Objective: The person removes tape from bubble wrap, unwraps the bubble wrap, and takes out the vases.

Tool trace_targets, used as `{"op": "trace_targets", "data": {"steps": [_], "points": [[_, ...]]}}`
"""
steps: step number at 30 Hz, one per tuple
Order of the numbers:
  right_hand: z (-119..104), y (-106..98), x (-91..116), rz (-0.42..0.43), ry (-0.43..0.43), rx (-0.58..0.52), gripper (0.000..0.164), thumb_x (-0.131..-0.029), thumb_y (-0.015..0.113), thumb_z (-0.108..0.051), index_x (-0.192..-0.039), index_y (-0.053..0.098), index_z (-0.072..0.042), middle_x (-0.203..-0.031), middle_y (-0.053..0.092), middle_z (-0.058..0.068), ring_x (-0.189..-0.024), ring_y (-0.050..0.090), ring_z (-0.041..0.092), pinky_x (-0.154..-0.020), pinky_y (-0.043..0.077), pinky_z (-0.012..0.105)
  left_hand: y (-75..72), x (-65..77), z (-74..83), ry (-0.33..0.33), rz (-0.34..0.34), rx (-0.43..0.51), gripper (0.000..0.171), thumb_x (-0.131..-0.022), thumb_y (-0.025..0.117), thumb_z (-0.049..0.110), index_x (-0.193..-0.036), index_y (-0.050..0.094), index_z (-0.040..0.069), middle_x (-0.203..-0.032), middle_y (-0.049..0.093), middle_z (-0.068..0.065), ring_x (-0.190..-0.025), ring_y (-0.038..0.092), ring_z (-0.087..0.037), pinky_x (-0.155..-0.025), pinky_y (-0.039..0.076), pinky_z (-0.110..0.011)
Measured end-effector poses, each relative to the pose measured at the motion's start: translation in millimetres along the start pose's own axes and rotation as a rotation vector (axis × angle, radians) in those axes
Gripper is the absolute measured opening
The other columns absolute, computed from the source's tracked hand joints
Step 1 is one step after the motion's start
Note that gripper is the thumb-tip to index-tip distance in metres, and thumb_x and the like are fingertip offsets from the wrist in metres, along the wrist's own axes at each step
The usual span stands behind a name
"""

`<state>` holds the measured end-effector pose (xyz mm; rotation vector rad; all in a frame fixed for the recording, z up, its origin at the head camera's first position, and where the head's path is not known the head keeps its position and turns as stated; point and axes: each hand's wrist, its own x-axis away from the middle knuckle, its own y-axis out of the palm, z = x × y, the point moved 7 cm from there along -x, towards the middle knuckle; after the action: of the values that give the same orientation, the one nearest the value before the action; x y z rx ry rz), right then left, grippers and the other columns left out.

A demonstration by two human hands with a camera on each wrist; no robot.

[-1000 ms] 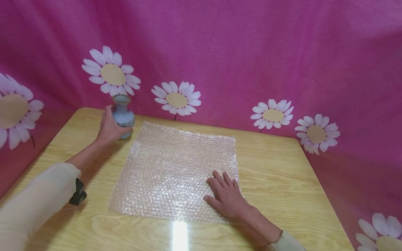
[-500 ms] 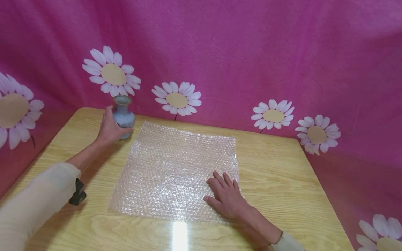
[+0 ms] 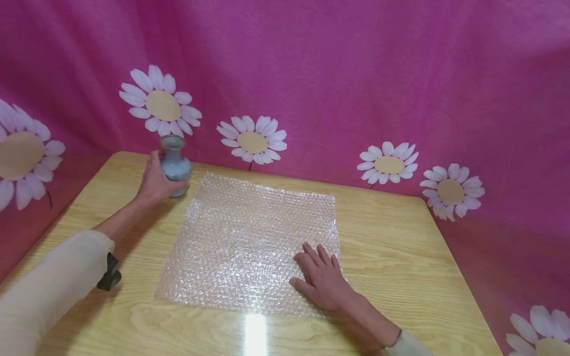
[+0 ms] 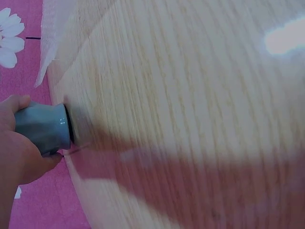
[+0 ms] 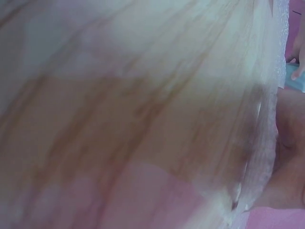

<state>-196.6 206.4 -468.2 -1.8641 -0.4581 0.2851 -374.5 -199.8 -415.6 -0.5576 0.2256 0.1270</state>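
A pale blue-grey vase (image 3: 177, 168) with a narrow neck and brownish rim stands upright at the back left of the table. My left hand (image 3: 153, 183) grips its body from the left, thumb on the near side. In the left wrist view the vase (image 4: 45, 125) shows its base end near the wood, with the left hand (image 4: 21, 148) curled round it. A sheet of clear bubble wrap (image 3: 249, 242) lies flat in the middle of the table. My right hand (image 3: 324, 281) rests on its right front part with fingers spread. The right wrist view shows part of the right hand (image 5: 289, 152) beside the wrap's edge.
The light wooden table (image 3: 392, 257) has a bright reflection at its front. A pink cloth (image 3: 311, 74) with white daisies hangs behind and on both sides. A black clip-like piece (image 3: 109, 273) sits at the left sleeve's cuff.
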Motion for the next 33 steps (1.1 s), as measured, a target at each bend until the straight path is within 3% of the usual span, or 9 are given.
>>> {"op": "trace_targets", "data": {"steps": [20, 33], "points": [[1.5, -1.1, -1.5, -0.010, 0.001, -0.004, 0.052, -0.099, 0.053, -0.051, -0.139, 0.048, -0.019, -0.161, 0.027, 0.016, -0.144, 0.017, 0.050, -0.106, 0.015, 0.077, -7.5, -0.9, -7.8, -0.015, 0.047, 0.033, 0.100, -0.075, 0.083, 0.003, -0.147, 0.014, -0.005, -0.145, 0.030, -0.035, -0.134, 0.032, -0.050, -0.111, 0.027, -0.061], [1.7, -1.0, 0.1, -0.018, 0.000, -0.010, 0.053, -0.099, 0.053, -0.052, -0.140, 0.047, -0.019, -0.161, 0.025, 0.017, -0.144, 0.017, 0.051, -0.106, 0.015, 0.077, -4.2, 3.5, -8.0, -0.093, 0.030, 0.008, 0.101, -0.078, 0.082, 0.006, -0.149, 0.010, -0.002, -0.148, 0.024, -0.034, -0.137, 0.027, -0.049, -0.112, 0.026, -0.061]]}}
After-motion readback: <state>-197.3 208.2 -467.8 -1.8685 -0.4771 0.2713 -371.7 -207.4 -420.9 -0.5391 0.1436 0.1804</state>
